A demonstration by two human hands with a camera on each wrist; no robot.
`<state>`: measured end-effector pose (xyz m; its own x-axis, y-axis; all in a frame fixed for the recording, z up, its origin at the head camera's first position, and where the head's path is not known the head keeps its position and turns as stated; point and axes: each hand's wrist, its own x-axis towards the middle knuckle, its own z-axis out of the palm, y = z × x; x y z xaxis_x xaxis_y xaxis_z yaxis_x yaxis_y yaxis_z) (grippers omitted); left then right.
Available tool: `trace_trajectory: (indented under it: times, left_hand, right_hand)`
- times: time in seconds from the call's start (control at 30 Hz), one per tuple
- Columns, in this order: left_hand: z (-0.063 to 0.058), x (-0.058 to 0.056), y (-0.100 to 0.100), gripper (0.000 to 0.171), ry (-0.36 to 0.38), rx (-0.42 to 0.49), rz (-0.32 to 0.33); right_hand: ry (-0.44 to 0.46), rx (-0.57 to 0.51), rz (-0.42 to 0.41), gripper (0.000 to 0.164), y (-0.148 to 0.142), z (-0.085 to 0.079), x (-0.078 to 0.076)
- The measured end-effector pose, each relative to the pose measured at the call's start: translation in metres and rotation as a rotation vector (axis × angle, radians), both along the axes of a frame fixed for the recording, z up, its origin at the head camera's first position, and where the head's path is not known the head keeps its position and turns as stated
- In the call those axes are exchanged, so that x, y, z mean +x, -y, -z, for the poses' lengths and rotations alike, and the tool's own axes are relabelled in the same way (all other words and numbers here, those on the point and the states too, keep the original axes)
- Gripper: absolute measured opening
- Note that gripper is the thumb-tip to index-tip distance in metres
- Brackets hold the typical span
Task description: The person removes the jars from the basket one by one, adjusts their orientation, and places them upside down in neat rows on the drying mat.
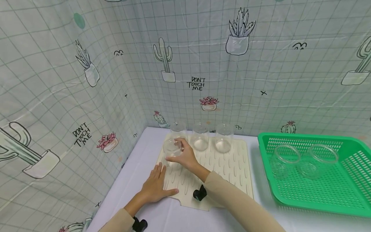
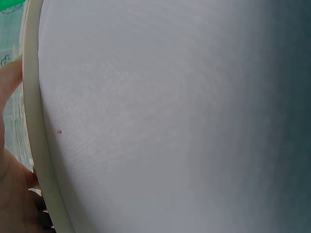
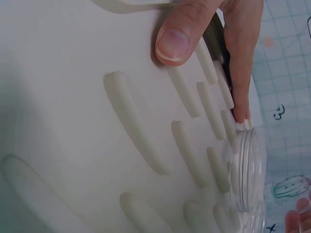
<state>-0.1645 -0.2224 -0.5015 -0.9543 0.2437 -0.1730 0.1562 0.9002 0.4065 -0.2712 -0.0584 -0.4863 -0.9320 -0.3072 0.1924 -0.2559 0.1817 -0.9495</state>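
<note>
My right hand (image 1: 184,154) grips a clear jar (image 1: 170,147) above the left part of a beige ridged mat (image 1: 214,180). Seen from the right wrist, a threaded jar rim (image 3: 248,170) faces down close over the mat, with right-hand fingertips (image 3: 295,221) at the lower right. My left hand (image 1: 154,186) lies with fingers extended on the mat's left front corner, its thumb spread along the front edge. Behind the held jar, three more clear jars stand in a row: a left one (image 1: 177,128), a middle one (image 1: 200,138) and a right one (image 1: 223,139).
On the right, a green slotted basket (image 1: 318,203) holds two clear jars, one nearer (image 1: 284,162) and one farther right (image 1: 317,162). A white cloth (image 1: 130,167) covers the table. Printed curtains (image 1: 185,58) rise behind and at the left.
</note>
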Motion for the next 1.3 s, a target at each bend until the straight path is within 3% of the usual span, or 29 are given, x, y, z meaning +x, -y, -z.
trace_trajectory:
  times: [0.3,0.7,1.3]
  left_hand:
    - [-0.002,0.001,-0.001,0.114,0.006,0.012,-0.004]
    - [0.000,0.002,-0.001,0.115,0.006,0.020,-0.004]
    - [-0.004,0.002,-0.003,0.116,0.036,0.009,-0.012]
  right_hand:
    - [0.062,0.056,-0.061,0.083,-0.004,-0.007,0.000]
    - [0.064,0.144,-0.086,0.091,-0.009,-0.003,-0.001]
    - [0.022,0.013,-0.153,0.090,-0.041,-0.043,-0.005]
